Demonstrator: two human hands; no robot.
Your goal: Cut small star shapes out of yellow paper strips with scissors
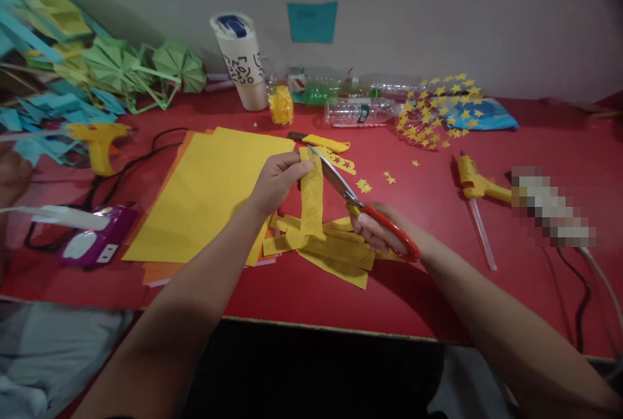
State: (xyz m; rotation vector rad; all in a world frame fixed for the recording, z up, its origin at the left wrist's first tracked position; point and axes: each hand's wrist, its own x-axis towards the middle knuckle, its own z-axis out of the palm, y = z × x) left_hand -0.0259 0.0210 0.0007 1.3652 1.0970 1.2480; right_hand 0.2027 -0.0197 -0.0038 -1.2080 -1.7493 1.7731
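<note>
My left hand (278,180) pinches the upper end of a yellow paper strip (312,202) marked with drawn star outlines. Red-handled scissors (389,227) are gripped in my right hand (372,227), their blades slanting up and left to the strip's top edge. Whether the blades are cutting into the paper I cannot tell. Beneath the strip lie several more yellow paper strips (335,247), overlapping in a pile. Behind the blades is a strip with star-shaped holes (341,161), and small cut stars (363,186) lie just right of it.
A stack of yellow sheets (204,192) is on the left, near a purple power socket (95,237) and a yellow glue gun (100,146). Farther back are a yellow-handled cutter (326,143), a white tumbler (241,62) and plastic bottles (360,111). Another glue gun (472,179) rests right. A person's hand (14,176) shows far left.
</note>
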